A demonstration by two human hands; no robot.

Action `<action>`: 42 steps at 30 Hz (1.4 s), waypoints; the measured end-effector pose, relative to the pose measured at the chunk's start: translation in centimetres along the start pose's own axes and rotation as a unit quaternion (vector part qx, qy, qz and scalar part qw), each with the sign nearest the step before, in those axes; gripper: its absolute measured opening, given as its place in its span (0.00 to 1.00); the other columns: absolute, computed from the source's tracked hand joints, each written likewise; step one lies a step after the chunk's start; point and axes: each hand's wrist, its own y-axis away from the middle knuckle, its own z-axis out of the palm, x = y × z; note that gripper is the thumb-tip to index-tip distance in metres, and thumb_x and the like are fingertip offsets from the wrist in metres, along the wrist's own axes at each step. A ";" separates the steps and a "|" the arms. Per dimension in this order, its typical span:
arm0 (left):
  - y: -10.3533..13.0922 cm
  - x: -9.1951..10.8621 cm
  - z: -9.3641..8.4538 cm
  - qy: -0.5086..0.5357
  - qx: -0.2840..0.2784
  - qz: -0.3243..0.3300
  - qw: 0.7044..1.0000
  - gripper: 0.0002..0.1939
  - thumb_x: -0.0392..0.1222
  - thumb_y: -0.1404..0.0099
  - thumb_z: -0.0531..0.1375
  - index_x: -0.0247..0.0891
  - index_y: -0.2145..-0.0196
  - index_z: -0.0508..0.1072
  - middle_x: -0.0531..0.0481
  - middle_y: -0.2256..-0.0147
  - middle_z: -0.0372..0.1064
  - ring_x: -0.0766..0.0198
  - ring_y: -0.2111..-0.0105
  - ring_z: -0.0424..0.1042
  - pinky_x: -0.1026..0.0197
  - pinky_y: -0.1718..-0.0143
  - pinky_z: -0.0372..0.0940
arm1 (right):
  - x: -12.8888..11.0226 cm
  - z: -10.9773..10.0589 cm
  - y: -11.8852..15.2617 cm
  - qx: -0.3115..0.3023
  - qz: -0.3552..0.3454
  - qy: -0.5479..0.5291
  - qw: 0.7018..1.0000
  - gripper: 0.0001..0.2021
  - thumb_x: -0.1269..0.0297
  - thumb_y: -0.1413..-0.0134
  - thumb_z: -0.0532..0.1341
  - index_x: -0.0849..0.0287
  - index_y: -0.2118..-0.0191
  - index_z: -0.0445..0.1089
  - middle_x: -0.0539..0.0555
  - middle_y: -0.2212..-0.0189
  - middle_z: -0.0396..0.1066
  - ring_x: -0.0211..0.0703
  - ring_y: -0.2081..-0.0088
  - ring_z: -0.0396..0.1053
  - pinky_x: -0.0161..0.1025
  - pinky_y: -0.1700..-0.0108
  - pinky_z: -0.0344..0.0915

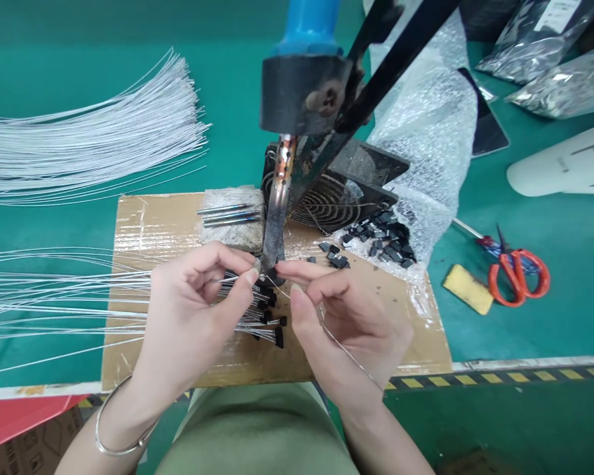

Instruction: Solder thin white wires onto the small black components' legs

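Your right hand (344, 316) pinches a thin silvery solder strand (349, 353); your left hand (198, 303) pinches a slim white wire (224, 280) near the tip of the blue-and-black soldering iron (283, 158). A black metal arm (391, 63) holds it, presumably freeing both hands.

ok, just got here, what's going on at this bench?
A person's bare left hand pinches what looks like a thin white wire right by the dark tip of a blue-handled soldering iron. The bare right hand holds a thin silvery wire leading toward the same spot; whether they touch is too small to tell. Nearer the person, white wires with black rectangular ends lie on a brown cardboard sheet; small black plastic pieces lie to the right.
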 end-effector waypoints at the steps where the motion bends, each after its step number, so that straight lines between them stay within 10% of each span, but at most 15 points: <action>1: 0.0 0.0 0.0 0.001 0.000 0.001 1.000 0.06 0.34 0.36 0.68 0.41 0.71 0.79 0.54 0.67 0.79 0.71 0.75 0.66 0.64 0.76 0.54 | 0.0 0.0 0.0 0.002 -0.002 0.000 1.000 0.11 0.75 0.39 0.66 0.53 0.68 0.68 0.54 0.54 0.84 0.49 0.51 0.83 0.47 0.46 0.77; 42: -0.1 -0.1 0.0 0.007 0.000 0.009 1.000 0.05 0.33 0.38 0.68 0.41 0.71 0.79 0.56 0.68 0.79 0.72 0.75 0.66 0.67 0.76 0.56 | 0.8 0.5 0.4 0.017 -0.024 -0.015 0.999 0.10 0.76 0.38 0.67 0.53 0.67 0.70 0.50 0.53 0.84 0.44 0.52 0.83 0.41 0.46 0.76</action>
